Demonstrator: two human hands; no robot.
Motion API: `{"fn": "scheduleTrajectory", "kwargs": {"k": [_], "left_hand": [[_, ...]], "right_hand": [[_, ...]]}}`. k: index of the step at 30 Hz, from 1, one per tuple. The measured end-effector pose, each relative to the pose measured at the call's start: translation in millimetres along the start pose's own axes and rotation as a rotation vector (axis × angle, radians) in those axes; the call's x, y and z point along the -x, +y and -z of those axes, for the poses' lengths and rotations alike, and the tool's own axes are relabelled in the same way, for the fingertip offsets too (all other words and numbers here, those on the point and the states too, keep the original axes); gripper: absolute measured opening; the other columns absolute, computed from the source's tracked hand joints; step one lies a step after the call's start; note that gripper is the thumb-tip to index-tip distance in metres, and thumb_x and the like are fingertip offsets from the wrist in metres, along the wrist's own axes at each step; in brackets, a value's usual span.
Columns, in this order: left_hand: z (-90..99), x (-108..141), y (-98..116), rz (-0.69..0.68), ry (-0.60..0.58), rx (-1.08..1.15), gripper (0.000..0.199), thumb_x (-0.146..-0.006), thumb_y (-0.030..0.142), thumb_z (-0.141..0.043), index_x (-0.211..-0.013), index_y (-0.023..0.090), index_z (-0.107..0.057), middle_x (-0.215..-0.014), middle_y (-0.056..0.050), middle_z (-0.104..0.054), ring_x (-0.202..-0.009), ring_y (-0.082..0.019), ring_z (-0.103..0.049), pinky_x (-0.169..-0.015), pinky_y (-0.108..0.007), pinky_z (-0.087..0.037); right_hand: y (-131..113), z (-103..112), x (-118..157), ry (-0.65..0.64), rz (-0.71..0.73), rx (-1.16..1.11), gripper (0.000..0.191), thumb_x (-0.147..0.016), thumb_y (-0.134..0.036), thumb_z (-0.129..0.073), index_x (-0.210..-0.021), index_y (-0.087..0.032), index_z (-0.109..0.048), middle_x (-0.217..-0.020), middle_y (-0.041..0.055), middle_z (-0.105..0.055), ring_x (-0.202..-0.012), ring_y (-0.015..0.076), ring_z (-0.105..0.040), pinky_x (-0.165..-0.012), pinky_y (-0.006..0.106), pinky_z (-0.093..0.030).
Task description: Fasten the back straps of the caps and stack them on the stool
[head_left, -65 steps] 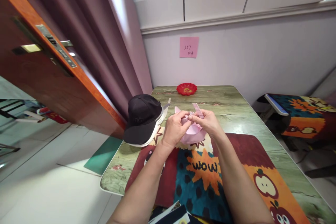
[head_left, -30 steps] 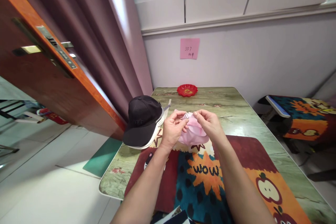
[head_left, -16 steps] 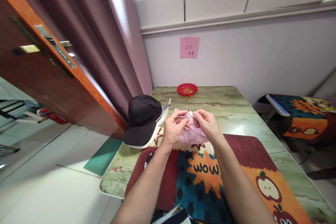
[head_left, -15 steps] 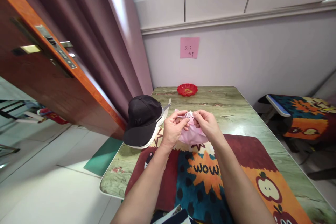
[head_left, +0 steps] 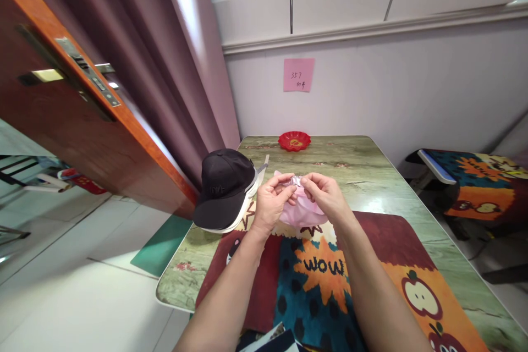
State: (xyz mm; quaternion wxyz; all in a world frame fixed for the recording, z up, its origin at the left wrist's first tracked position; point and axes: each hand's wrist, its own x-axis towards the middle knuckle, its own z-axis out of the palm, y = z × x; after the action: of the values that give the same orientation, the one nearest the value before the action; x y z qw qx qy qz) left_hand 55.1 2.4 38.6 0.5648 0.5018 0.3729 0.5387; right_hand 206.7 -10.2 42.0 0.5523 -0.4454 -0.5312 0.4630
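Over the mat's upper part, both hands are at the back of a soft pink cap (head_left: 303,213), its rounded cloth hanging below my fingers. A small shiny buckle (head_left: 296,181) on its strap lies between the fingertips. My left hand (head_left: 274,201) pinches the buckle's left side with thumb and index finger. On the other side, my right hand (head_left: 325,192) has its thumb and fingertips closed at the strap end against the buckle. How far the strap passes through it is too small to tell. Left of my hands sits a black cap (head_left: 225,184) stacked on white-brimmed headwear.
The mat printed "WOW" (head_left: 322,286) covers the near part of the green wood-patterned table (head_left: 342,165). A red scalloped dish (head_left: 294,141) stands at the table's far side. A brown door (head_left: 103,121) is at the left, and another table (head_left: 474,176) at the right.
My right fingertips have moved slightly left to the buckle. The white strap end that showed between the hands is now mostly hidden, and the buckle shows more fully.
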Motion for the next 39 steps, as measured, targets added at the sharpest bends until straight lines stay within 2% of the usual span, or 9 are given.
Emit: {"fn": "scheduleTrajectory", "kwargs": {"k": [9, 17, 29, 39], "left_hand": [[7.2, 2.2, 6.3, 0.022, -0.127, -0.084, 0.042, -0.073, 0.030, -0.080, -0.110, 0.011, -0.073, -0.065, 0.000, -0.069, -0.051, -0.010, -0.060, -0.054, -0.022, -0.053], [7.0, 5.3, 9.5, -0.025, -0.127, -0.189, 0.043, -0.074, 0.031, -0.079, -0.111, 0.011, -0.073, -0.069, -0.002, -0.070, -0.051, -0.009, -0.060, -0.054, -0.022, -0.054], [5.7, 4.0, 11.1, -0.042, -0.170, -0.193, 0.039, -0.076, 0.030, -0.078, -0.111, 0.013, -0.074, -0.072, -0.002, -0.071, -0.053, -0.009, -0.060, -0.056, -0.022, -0.054], [5.5, 1.4, 9.8, -0.051, -0.135, -0.211, 0.040, -0.074, 0.028, -0.080, -0.110, 0.012, -0.074, -0.072, -0.002, -0.070, -0.055, -0.010, -0.059, -0.055, -0.022, -0.054]], "right_hand": [[-9.0, 12.2, 2.0, -0.072, 0.006, 0.045, 0.040, -0.079, -0.054, -0.072, -0.067, -0.017, -0.062, -0.061, -0.0023, -0.049, -0.056, 0.0104, -0.040, -0.052, 0.026, -0.030], [-10.9, 18.8, 2.8, -0.118, 0.023, 0.095, 0.037, -0.081, -0.051, -0.069, -0.068, -0.017, -0.063, -0.060, -0.0025, -0.049, -0.055, 0.0099, -0.038, -0.052, 0.026, -0.029], [-10.2, 21.2, 1.3, -0.094, 0.041, 0.121, 0.038, -0.080, -0.053, -0.068, -0.067, -0.017, -0.064, -0.059, -0.0023, -0.049, -0.055, 0.0106, -0.040, -0.052, 0.026, -0.031], [-10.5, 17.0, 1.3, -0.110, -0.015, 0.020, 0.038, -0.076, -0.053, -0.074, -0.074, -0.016, -0.068, -0.063, -0.0003, -0.058, -0.057, 0.0107, -0.045, -0.054, 0.025, -0.035]]}}
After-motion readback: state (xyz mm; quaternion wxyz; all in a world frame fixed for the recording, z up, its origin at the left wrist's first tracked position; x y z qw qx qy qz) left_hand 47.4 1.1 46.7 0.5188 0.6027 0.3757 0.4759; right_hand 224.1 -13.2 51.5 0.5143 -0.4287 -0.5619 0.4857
